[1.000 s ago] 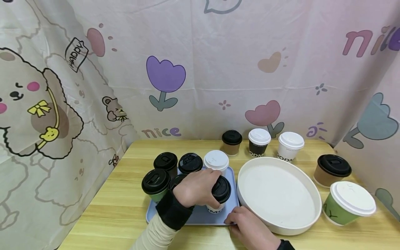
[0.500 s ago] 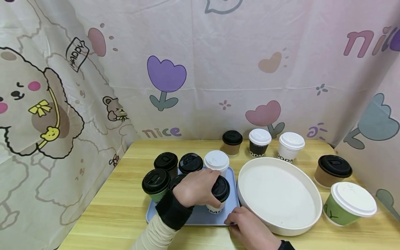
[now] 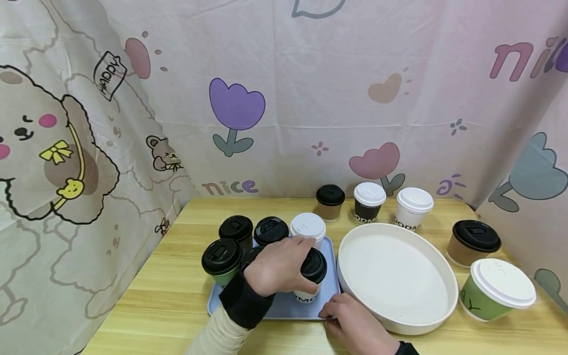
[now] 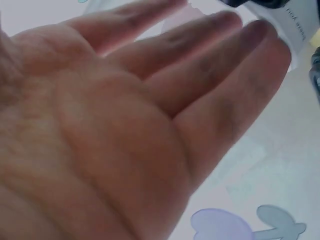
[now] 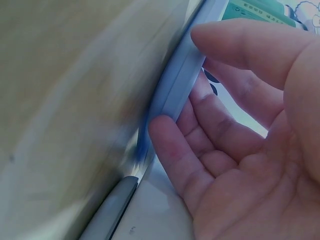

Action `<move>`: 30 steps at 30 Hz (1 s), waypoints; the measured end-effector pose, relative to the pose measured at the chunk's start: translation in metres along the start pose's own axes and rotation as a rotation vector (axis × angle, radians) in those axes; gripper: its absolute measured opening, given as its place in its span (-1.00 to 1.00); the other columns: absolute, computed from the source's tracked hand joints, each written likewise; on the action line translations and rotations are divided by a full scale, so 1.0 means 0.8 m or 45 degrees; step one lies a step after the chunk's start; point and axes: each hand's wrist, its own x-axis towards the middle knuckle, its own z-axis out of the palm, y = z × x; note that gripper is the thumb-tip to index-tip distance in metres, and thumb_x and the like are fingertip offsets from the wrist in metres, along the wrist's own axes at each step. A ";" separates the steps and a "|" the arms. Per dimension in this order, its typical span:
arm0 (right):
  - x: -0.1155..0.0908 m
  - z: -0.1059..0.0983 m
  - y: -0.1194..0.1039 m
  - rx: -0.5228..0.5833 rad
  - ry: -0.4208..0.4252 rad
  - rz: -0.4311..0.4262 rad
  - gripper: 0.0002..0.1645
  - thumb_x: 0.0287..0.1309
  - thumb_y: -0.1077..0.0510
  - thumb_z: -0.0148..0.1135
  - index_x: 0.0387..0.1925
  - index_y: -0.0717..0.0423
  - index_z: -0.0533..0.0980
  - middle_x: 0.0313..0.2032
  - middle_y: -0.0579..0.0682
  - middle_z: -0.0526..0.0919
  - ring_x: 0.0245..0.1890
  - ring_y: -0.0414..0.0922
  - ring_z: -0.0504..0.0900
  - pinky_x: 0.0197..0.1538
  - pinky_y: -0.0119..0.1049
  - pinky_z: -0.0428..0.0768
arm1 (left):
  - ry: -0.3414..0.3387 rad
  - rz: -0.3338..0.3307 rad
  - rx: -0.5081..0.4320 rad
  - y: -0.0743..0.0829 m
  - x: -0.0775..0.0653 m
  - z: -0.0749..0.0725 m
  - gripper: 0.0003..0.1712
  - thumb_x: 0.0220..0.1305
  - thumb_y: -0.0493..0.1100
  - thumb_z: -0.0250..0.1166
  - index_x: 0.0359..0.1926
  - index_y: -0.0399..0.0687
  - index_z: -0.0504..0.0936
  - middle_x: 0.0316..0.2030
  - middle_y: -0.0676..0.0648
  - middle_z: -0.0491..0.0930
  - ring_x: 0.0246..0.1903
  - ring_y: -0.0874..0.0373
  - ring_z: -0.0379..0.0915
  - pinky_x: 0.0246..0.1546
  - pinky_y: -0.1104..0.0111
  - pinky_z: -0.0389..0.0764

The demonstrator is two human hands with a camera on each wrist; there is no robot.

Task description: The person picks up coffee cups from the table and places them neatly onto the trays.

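In the head view, my left hand [image 3: 279, 266] grips a white paper coffee cup [image 3: 306, 296] with a black lid, thumb at its front and fingers behind. That cup stands at the right side of a blue tray [image 3: 284, 311]. The left wrist view shows the fingers [image 4: 215, 95] long against the printed white cup [image 4: 295, 25]; the thumb is out of that view. My right hand [image 3: 359, 323] holds the tray's near right corner. Fingertips [image 5: 165, 127] meet the tray's rim [image 5: 175, 85] in the right wrist view.
More lidded cups share the tray, including a green one [image 3: 222, 264] and a white-lidded one [image 3: 307, 227]. Right beside it lies a round white dish [image 3: 397, 276]. Several cups, among them a green one [image 3: 494, 291] and a brown one [image 3: 472, 241], stand behind and right of the dish.
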 end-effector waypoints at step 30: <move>-0.040 -0.097 0.030 0.340 0.521 0.097 -0.75 0.24 0.31 0.38 -0.28 -0.17 0.71 -0.43 -0.31 0.66 -0.47 -0.34 0.54 -0.41 -0.42 0.51 | 0.694 0.668 -0.150 0.040 0.013 0.020 -0.81 0.37 -0.02 0.37 -0.24 -0.02 0.74 -0.36 0.08 0.64 -0.48 0.35 0.40 -0.48 0.67 0.31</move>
